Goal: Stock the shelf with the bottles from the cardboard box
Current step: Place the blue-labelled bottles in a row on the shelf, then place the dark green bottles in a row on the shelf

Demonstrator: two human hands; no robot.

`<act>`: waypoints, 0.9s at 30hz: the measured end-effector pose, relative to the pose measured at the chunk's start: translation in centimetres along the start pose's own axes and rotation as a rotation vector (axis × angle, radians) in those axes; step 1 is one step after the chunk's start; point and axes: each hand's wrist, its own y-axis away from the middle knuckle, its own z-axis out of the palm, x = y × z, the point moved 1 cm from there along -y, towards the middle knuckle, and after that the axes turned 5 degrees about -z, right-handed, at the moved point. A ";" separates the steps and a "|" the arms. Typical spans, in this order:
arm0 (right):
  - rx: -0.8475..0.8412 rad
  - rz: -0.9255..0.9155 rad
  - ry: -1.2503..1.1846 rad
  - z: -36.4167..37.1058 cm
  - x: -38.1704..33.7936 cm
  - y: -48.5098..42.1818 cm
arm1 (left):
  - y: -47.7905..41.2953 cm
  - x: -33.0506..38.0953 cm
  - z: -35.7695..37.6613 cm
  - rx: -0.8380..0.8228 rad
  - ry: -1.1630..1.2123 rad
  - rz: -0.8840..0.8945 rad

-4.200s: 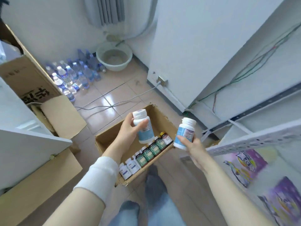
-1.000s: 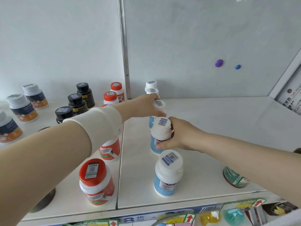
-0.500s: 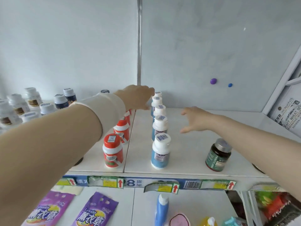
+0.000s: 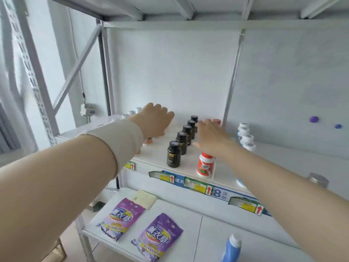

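Observation:
The white shelf (image 4: 264,154) carries rows of bottles. A row of black bottles (image 4: 174,156) runs front to back in the middle. To its right stands a red bottle with a white cap (image 4: 205,165), and farther right several white-capped blue bottles (image 4: 245,137). My left hand (image 4: 154,121) hovers over the shelf left of the black row, fingers loosely bent, holding nothing. My right hand (image 4: 211,137) is stretched flat above the red bottles, empty. The cardboard box is out of view.
A lower shelf (image 4: 188,227) holds two purple bags (image 4: 159,237), a pale flat packet (image 4: 144,199) and a blue bottle (image 4: 232,246). Price tags (image 4: 200,186) line the shelf edge. A silver-lidded jar (image 4: 318,179) peeks behind my right forearm. A metal upright (image 4: 232,72) divides the back wall.
Both hands have let go of the blue-labelled bottles, which now stand in their row. The view and both hands have swung left toward the black and red bottles.

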 end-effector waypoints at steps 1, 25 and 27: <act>0.014 -0.040 0.007 -0.1 -2.6 -0.8 | 1.5 -2.2 0.9 -0.016 -0.012 -0.037; -0.193 -0.870 -0.018 18.7 -65.7 -17.3 | 37.3 -39.5 40.2 -0.702 0.126 -0.686; -0.231 -0.931 -0.026 22.2 -68.4 -18.9 | 38.5 -40.0 44.8 -0.777 0.183 -0.723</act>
